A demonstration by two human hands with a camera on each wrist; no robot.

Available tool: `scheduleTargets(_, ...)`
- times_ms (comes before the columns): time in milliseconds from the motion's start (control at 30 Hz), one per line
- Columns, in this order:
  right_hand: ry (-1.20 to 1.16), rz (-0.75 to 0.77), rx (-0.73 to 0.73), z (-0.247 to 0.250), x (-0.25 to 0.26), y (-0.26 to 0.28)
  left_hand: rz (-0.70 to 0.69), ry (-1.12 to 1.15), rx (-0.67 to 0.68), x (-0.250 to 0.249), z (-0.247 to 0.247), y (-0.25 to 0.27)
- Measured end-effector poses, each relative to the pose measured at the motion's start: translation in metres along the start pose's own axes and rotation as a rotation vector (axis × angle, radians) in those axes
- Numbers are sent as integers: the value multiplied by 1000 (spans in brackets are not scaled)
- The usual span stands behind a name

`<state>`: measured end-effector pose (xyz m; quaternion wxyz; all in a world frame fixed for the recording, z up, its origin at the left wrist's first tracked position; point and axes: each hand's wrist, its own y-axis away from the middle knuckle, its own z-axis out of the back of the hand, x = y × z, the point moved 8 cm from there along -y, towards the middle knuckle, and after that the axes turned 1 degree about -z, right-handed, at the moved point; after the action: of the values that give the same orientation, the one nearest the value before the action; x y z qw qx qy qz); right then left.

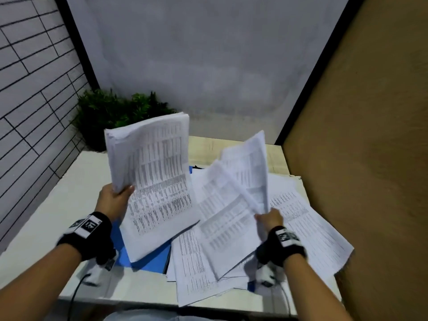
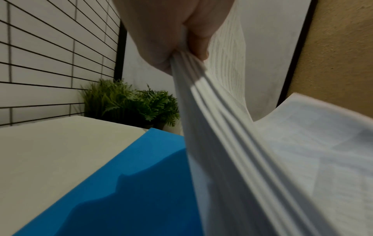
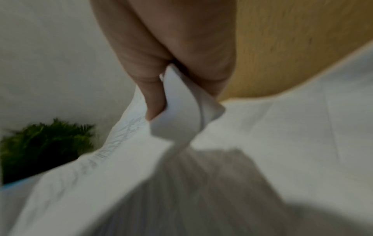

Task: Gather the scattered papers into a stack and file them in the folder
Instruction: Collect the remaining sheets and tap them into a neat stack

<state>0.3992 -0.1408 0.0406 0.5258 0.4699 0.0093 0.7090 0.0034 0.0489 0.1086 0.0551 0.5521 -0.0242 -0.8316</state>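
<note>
My left hand (image 1: 117,198) grips a thick stack of printed papers (image 1: 152,177) by its left edge and holds it tilted up above the blue folder (image 1: 150,258). In the left wrist view the thumb (image 2: 198,41) clamps the stack (image 2: 232,143) over the folder (image 2: 121,183). My right hand (image 1: 269,218) pinches a few printed sheets (image 1: 247,172) by a corner and lifts them off the desk. The right wrist view shows fingers (image 3: 155,99) curled round that bent corner (image 3: 177,115). More loose sheets (image 1: 308,230) lie spread across the desk's right half, partly covering the folder.
A white desk (image 1: 58,209) carries everything; its front edge is near my body. Green potted plants (image 1: 111,112) stand at the back left corner. A tiled wall is on the left, a brown board (image 1: 361,135) closes the right side, and a grey panel stands behind.
</note>
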Motion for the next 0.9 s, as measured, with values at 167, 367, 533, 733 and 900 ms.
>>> scheduleTargets(167, -398, 207, -124, 90, 42, -11, 40, 94, -31, 9, 8, -4)
scheduleTargets(367, -662, 217, 276, 40, 63, 16, 69, 216, 182, -16, -45, 7)
scheduleTargets(533, -583, 208, 424, -11, 71, 44, 66, 343, 343, -57, -90, 27)
scheduleTargets(733, -564, 356, 370, -3, 86, 52, 103, 670, 365, -79, -92, 24)
scheduleTargets(900, -536, 506, 221, 8, 99, 59, -38, 622, 454, -77, -95, 18)
